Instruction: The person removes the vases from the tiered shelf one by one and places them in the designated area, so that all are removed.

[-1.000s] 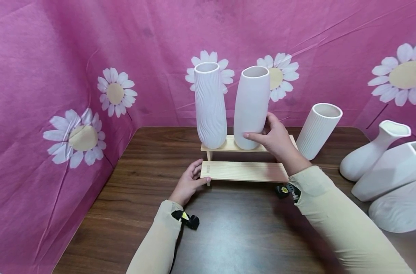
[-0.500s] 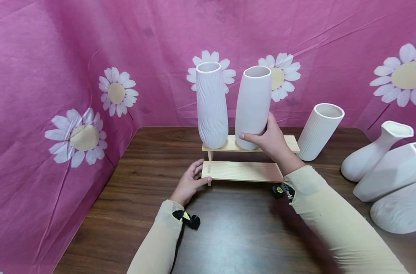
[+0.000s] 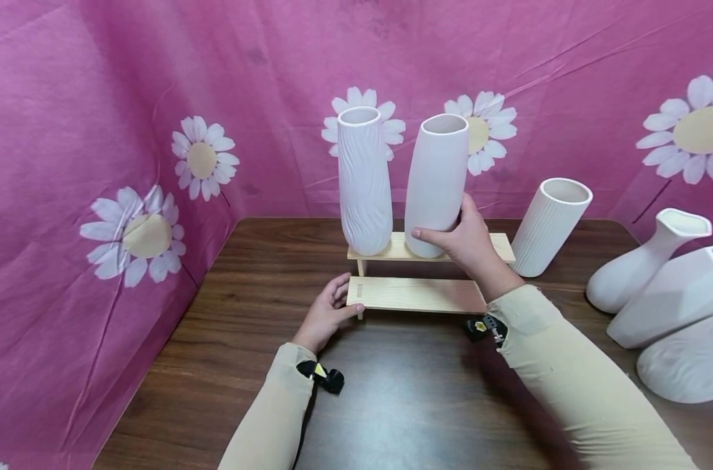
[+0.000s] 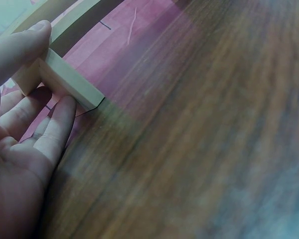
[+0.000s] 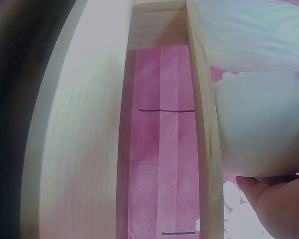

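A two-step wooden stand stands on the table. On its upper step are two tall white vases side by side: a wavy-ribbed vase on the left and a smooth vase to its right. My right hand grips the smooth vase low on its right side, thumb across the front; the fingers behind are mostly hidden. In the right wrist view the smooth vase meets the upper step's edge. My left hand holds the stand's left end, thumb on the lower step, fingers at the leg.
Right of the stand a ribbed cylindrical vase stands on the dark wood table. Further right are a narrow-necked vase, a faceted vase and a rounded textured vase. A pink flowered cloth hangs behind.
My right hand has shifted slightly left, its thumb reaching further across the smooth vase. The vase and the left hand keep their places on the stand. The head view has drifted a little.
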{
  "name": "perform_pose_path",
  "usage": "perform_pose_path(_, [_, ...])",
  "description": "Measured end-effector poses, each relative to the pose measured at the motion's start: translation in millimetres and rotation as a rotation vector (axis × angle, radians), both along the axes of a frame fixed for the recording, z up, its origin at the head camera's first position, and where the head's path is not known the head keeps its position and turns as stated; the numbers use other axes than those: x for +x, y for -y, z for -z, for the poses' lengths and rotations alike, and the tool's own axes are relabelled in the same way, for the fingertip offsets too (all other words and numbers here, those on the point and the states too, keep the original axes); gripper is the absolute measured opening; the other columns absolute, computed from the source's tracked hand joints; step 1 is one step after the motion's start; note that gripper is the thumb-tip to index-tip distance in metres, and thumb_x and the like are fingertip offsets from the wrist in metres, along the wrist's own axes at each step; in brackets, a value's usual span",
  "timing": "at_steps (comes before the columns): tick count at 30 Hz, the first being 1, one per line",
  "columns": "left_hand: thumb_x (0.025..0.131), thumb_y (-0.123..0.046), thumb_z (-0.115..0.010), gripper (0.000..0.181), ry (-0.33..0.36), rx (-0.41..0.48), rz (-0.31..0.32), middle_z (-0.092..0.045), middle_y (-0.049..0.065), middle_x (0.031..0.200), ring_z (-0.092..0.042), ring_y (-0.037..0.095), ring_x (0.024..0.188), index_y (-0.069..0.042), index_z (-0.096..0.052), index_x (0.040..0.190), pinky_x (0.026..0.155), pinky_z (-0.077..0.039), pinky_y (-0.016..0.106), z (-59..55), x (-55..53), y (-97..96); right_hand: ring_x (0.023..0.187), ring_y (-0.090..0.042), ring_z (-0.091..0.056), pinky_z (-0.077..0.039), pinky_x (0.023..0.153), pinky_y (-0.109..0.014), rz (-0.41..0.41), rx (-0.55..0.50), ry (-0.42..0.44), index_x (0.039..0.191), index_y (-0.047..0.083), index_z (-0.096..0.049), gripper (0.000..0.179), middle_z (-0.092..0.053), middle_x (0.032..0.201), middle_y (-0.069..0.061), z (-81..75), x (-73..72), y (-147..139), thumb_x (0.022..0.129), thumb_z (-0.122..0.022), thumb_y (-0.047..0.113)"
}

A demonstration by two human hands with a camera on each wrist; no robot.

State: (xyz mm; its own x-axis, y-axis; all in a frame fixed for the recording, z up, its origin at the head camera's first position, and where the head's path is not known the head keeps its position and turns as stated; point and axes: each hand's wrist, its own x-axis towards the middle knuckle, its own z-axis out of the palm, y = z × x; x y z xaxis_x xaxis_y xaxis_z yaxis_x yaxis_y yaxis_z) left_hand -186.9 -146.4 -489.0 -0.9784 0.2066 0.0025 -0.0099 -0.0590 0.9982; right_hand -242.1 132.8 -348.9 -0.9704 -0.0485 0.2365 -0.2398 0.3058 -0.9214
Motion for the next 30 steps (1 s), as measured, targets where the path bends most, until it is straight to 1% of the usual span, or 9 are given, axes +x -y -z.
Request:
perform_pose_path(7, [0.088,0.006,-0.072,0.079,0.001,0.007,-0.002,-0.049,0.019,0.149,-0.052,0.031,0.130,-0.002,-0.030,0.155,0.094,-0.049,0.027,-0.9,0.1,-0.8,0.125,-0.029,-0.051,-0.041,0.106,-0.050,0.010,-0.005,0.002,0.149,0.011,-0.035,0.098,-0.051,0.140,-0.010,-3.5,3.3,-4.0,0.071,-0.093,0.025])
perform_pose_path(16, [0.088,0.006,-0.071,0.079,0.002,-0.003,-0.010,-0.048,0.019,0.150,-0.051,0.032,0.131,-0.001,-0.030,0.155,0.095,-0.049,0.027,-2.1,1.8,-0.1,0.123,-0.028,-0.053,-0.043,0.104,-0.048,0.022,-0.030,0.001,0.147,0.009,-0.037,0.094,-0.053,0.138,-0.011,-2.6,9.5,-8.8,0.072,-0.092,0.023])
perform_pose_path(24, [0.088,0.007,-0.072,0.079,0.000,-0.006,-0.010,-0.049,0.019,0.149,-0.051,0.031,0.131,-0.001,-0.030,0.155,0.096,-0.048,0.027,0.1,1.8,-0.1,0.122,-0.026,-0.053,-0.044,0.102,-0.048,0.057,0.013,0.002,0.146,0.011,-0.039,0.094,-0.054,0.136,-0.009,-2.4,19.2,-16.1,0.071,-0.093,0.029])
perform_pose_path(30, [0.088,0.006,-0.072,0.079,-0.012,-0.009,-0.004,-0.049,0.019,0.149,-0.051,0.031,0.131,0.000,-0.030,0.154,0.096,-0.049,0.027,-0.4,0.7,-0.4,0.122,-0.023,-0.053,-0.045,0.101,-0.045,0.080,-0.040,0.018,0.145,0.012,-0.040,0.090,-0.053,0.136,-0.007,-4.1,27.2,-22.4,0.073,-0.093,0.025])
